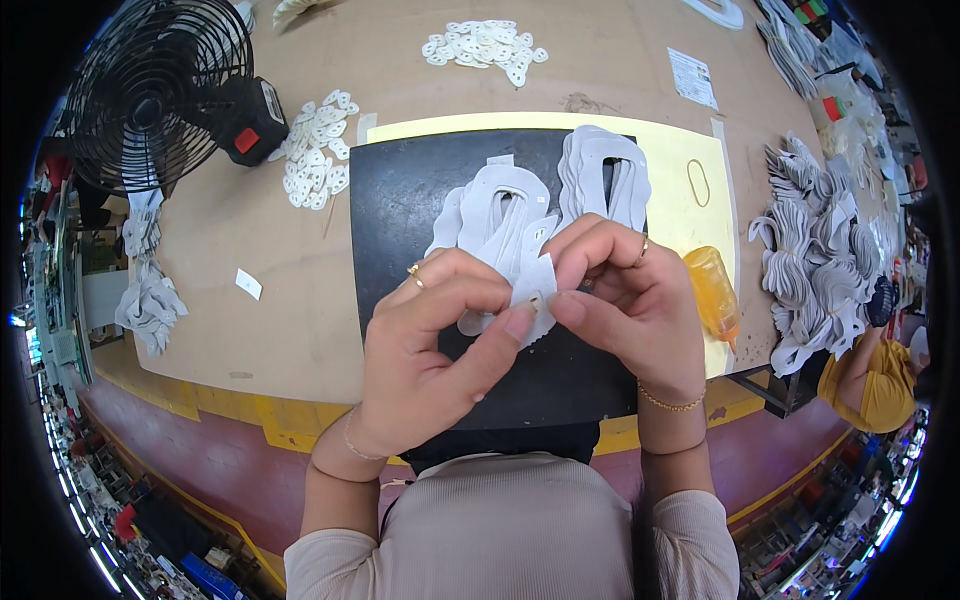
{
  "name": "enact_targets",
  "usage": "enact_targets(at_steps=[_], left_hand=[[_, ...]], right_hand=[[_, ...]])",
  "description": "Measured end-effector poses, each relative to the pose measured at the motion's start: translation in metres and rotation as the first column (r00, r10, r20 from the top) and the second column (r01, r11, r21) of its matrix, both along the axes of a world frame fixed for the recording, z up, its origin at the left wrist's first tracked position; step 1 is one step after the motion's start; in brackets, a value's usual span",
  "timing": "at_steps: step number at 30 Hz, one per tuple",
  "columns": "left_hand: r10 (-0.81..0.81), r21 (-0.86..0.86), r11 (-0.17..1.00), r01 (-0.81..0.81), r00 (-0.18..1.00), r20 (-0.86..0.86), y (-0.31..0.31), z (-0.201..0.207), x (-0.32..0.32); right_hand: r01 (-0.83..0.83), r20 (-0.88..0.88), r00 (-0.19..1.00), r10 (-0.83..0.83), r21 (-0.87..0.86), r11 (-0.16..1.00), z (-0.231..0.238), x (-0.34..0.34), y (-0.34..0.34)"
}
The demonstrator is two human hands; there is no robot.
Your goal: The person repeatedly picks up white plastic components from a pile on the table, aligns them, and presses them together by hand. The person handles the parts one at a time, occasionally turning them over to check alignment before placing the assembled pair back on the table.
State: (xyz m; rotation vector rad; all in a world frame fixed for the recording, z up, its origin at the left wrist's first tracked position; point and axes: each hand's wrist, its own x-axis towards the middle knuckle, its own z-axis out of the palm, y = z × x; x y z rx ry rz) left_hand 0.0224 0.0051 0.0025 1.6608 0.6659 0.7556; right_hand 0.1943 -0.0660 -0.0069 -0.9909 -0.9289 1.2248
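A light grey shoe-upper piece (pixel 533 283) is held over the black mat (pixel 400 215), with a small slot showing near its upper tip. My left hand (pixel 440 330) pinches it between thumb and fingers from the left. At its right edge my right hand (pixel 630 300) closes thumb and forefinger; whether a small part sits between those fingertips is hidden. Just beyond my hands lies a fanned stack of grey shoe-upper pieces (pixel 500 190). A second stack of grey uppers (pixel 590 170) lies to its right, across the mat's far edge.
A yellow glue bottle (pixel 710 290) lies right of the mat on a yellow sheet (pixel 690 150), near a rubber band (pixel 698 183). Small white perforated pieces (pixel 318 150) lie beside a black fan (pixel 150 105). More white pieces (pixel 485 45) lie far back. Grey bundles (pixel 815 250) line the right edge.
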Motion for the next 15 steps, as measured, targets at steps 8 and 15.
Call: enact_targets(at_steps=[8, 15], left_hand=[[0.008, 0.029, 1.0, -0.008, 1.0, 0.006, -0.0013, -0.0014, 0.0005], [-0.045, -0.112, 0.993, 0.046, 0.999, 0.01, 0.0006, 0.006, -0.001]], right_hand=[[-0.04, 0.035, 0.999, 0.038, 0.065, 0.997, -0.0049, 0.0001, 0.0011], [-0.09, -0.088, 0.992, 0.095, 0.066, 0.994, -0.0077, 0.0038, 0.0023]])
